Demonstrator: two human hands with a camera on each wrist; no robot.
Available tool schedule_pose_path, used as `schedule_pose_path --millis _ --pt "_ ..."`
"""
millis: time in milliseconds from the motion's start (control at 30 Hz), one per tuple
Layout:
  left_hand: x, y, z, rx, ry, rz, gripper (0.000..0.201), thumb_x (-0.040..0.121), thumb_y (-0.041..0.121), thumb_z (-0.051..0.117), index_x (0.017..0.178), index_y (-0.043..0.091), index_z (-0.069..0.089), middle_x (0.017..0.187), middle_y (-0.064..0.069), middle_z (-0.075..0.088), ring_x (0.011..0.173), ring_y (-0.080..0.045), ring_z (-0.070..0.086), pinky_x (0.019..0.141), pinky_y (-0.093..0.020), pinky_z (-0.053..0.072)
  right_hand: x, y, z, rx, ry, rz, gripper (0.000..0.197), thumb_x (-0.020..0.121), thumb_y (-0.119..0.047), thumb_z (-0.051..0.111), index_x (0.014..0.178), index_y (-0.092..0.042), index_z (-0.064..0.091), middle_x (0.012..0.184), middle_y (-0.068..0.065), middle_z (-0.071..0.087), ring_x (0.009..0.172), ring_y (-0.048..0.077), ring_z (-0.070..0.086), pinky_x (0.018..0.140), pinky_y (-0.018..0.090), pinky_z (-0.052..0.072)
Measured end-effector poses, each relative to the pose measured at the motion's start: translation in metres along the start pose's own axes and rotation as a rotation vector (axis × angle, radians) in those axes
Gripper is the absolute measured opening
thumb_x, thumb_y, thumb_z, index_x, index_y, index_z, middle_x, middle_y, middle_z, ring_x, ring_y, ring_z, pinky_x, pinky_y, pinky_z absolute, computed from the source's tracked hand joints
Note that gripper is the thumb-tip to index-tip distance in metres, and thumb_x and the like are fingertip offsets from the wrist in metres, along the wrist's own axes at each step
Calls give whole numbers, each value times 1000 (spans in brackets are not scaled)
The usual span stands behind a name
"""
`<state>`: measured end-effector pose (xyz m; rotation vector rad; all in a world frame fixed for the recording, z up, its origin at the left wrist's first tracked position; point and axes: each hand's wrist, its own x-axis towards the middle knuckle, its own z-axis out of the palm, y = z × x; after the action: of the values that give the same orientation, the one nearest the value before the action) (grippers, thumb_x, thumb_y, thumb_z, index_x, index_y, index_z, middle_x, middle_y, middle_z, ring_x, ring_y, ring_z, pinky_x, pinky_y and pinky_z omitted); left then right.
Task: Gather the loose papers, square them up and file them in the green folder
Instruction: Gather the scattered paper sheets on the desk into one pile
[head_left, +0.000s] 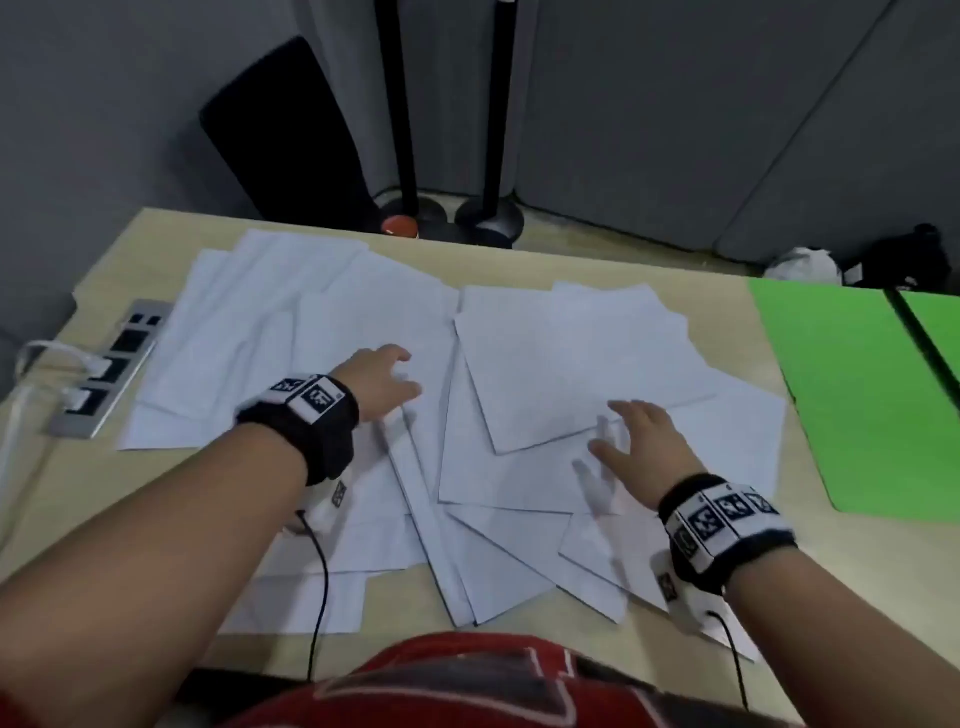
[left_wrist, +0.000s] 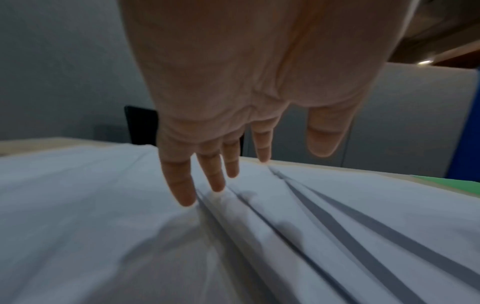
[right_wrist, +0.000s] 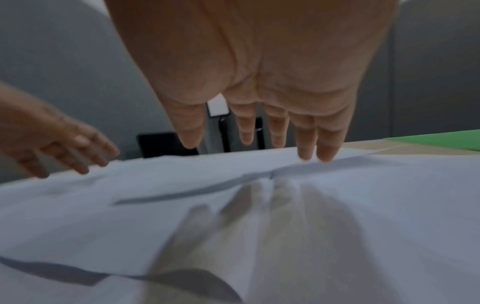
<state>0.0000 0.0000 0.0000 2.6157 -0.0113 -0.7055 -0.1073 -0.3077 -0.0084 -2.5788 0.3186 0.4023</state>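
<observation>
Several loose white papers (head_left: 545, 374) lie scattered and overlapping across the wooden desk (head_left: 597, 270). The green folder (head_left: 852, 395) lies open flat at the desk's right side. My left hand (head_left: 387, 382) hovers over the papers left of centre, its straight fingers (left_wrist: 182, 193) spread, the tips at the sheets (left_wrist: 103, 226). My right hand (head_left: 631, 441) is over the papers right of centre, its fingers (right_wrist: 306, 148) straight with tips down on a sheet (right_wrist: 337, 205). Neither hand holds anything. A strip of the folder (right_wrist: 441, 140) shows in the right wrist view.
A power strip (head_left: 111, 364) with white plugs sits at the desk's left edge. Black pole bases (head_left: 488, 218) and a dark panel (head_left: 280, 130) stand behind the desk. A grey partition wall (head_left: 675, 104) is at the back. A black object (head_left: 909, 254) lies beyond the folder.
</observation>
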Motion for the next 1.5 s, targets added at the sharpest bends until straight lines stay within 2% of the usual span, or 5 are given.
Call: schedule_pose_path --millis 300,567,800,1067,1500 --pt "27 5 11 21 84 -145 65 92 50 47 147 18 30 147 -18 37 130 -38 44 107 -42 37 78 -31 48 -416 -227 -153 92 78 -80 25 151 -32 -5 162 7 -6 148 36 2 118 52 18" --pt "51 19 8 76 140 -64 57 93 56 39 143 29 36 152 -5 34 135 -36 36 109 -52 31 32 -48 28 -181 -520 -333 41 90 -51 53 128 -36 56 148 -11 44 144 16 28 117 46 23" --pt "57 37 20 10 21 -58 63 89 48 50 141 17 34 140 -10 48 124 -35 47 99 -44 43 40 -19 21 213 250 380 59 80 -40 68 130 -15 47 136 13 41 118 36 49 101 42 41" --pt "39 35 24 -147 -14 28 48 84 19 60 128 12 41 94 -2 55 91 -25 57 74 -29 40 64 -15 5 766 411 733 91 73 -35 78 142 -15 23 138 14 41 112 33 54 93 38 46" --pt "31 -4 5 252 -162 -103 53 83 52 60 117 13 49 108 -4 58 96 -26 54 80 -32 43 57 -17 1 120 -216 39 77 76 -1 64 137 -29 26 87 8 53 72 24 59 64 35 51"
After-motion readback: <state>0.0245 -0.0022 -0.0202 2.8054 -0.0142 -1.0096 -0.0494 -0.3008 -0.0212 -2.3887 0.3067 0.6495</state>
